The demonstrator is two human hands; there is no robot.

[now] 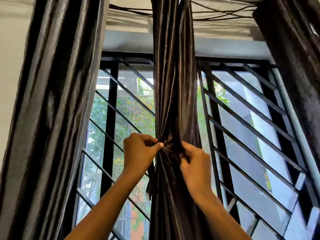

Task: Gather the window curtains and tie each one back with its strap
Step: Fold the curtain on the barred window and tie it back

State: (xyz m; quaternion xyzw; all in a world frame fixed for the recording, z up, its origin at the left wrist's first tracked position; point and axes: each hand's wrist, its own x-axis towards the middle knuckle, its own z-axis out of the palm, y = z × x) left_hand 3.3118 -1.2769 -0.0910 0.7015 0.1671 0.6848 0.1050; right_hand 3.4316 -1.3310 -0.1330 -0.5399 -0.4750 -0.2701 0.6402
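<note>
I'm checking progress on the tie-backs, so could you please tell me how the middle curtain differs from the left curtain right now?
The middle curtain is cinched to a narrow waist at hand height; the left curtain hangs in loose, wide folds. Both hands work on the middle curtain, the left hand pinching at the cinch and the right hand gripping fabric beside it; nothing touches the left curtain. Both are dark, glossy fabric.

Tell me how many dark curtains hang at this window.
3: the left curtain by the wall, the middle curtain gathered where both hands pinch it, and the right curtain at the frame's edge. More may hang outside the view.
</note>
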